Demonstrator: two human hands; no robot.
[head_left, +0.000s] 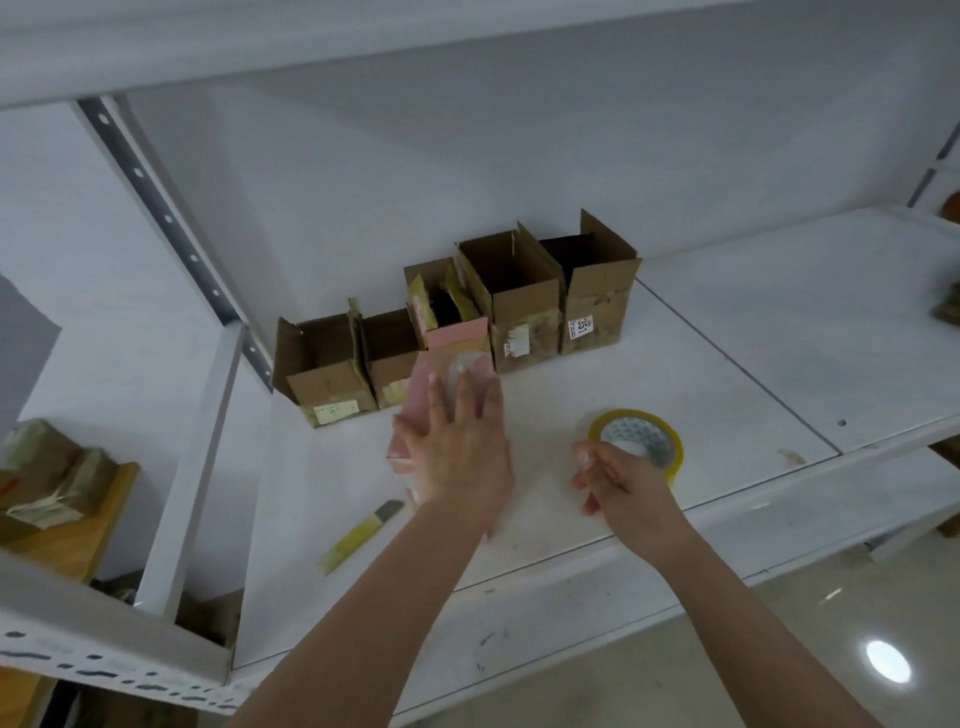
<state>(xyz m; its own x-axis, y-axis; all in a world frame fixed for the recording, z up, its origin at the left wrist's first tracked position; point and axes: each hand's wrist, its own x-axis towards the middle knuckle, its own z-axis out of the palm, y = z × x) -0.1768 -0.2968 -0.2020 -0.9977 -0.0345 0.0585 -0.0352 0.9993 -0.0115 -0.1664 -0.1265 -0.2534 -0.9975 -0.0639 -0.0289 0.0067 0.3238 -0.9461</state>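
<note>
Five open brown cardboard boxes (524, 312) stand in a row at the back of the white metal shelf (727, 389). The middle box (441, 301) contains yellowish packets. The flat pink carton (423, 395), with a clear rounded window, lies in front of that box. The left hand (457, 447) rests on the carton, fingers straight and spread. The right hand (623, 483), fingers loosely curled, is at the yellow-rimmed roll of adhesive tape (660, 431); grip cannot be determined.

Pink carton (418, 397) and tape roll (639, 431), both on the white shelf (727, 364).
The carton lay long and flat under my left hand (457, 447), its far end against the row of open brown boxes (524, 312). A pale patch there was perhaps a clear window, too blurred to tell. The roll, clear with a yellowish rim, lay flat just beyond my right hand (618, 483).
</note>
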